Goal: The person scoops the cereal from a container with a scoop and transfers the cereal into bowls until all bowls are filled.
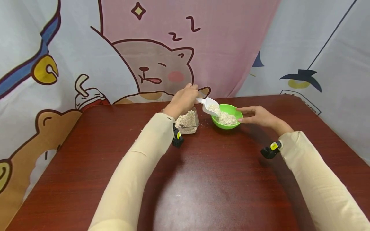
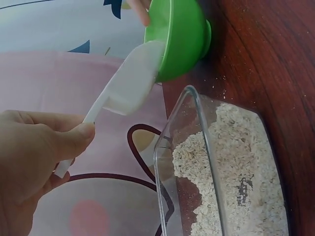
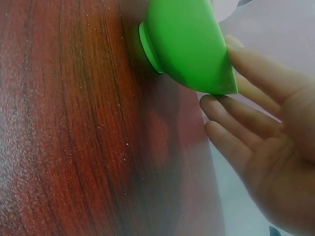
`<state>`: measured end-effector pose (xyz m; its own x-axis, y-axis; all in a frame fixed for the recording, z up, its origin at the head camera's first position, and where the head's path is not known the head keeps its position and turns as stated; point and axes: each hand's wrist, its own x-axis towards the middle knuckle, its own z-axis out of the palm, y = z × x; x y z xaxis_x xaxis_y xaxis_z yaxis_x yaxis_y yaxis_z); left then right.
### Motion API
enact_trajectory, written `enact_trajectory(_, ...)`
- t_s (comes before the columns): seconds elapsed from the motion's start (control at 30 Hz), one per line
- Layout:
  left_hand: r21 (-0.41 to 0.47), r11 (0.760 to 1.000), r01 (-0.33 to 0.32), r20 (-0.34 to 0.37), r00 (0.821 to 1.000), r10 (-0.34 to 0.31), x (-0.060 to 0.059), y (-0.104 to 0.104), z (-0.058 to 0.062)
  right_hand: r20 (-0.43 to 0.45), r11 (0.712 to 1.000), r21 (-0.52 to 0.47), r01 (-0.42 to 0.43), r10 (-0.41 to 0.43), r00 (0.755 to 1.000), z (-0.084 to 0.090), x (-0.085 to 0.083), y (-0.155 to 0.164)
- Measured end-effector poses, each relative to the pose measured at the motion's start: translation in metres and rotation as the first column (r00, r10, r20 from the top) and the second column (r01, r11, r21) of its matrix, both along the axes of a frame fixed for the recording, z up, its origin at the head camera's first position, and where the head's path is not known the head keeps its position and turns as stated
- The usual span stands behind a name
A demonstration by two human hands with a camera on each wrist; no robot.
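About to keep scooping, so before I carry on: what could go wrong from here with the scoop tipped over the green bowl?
1. The white scoop is tipped at the near rim of the green bowl, so oats may spill onto the table, where stray grains already lie.
2. The right hand only touches the bowl's side with straight fingers; a nudge from the scoop could slide it.
3. The left hand has its grip far back on the handle, so the scoop may wobble.

On the table [image 1: 202, 179] before me, the container [image 1: 189, 123] of oats sits just left of the bowl [image 1: 226, 116], my left hand [image 1: 185, 99] holds the scoop [image 1: 208, 105] over the bowl's rim, and my right hand [image 1: 257, 116] rests against its right side.
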<state>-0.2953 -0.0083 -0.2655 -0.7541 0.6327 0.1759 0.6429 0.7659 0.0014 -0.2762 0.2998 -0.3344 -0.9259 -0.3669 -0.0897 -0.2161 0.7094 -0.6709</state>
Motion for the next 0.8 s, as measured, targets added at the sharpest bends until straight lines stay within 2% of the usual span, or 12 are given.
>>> enact_trajectory(0.33,-0.006,1.0,0.0,-0.064,0.998,0.0,0.0,0.006,0.002,0.003,1.0,-0.008,0.017,-0.017,1.0,-0.001,0.001,0.0)
enact_trajectory(0.5,-0.024,1.0,-0.004,-0.089,0.996,0.002,-0.003,0.014,-0.003,-0.007,1.0,0.005,0.005,-0.005,1.0,0.001,0.001,0.0)
enact_trajectory(0.8,-0.035,0.999,-0.001,-0.184,0.983,-0.006,-0.003,0.027,-0.012,-0.01,1.0,-0.015,0.005,-0.006,1.0,0.002,0.004,-0.001)
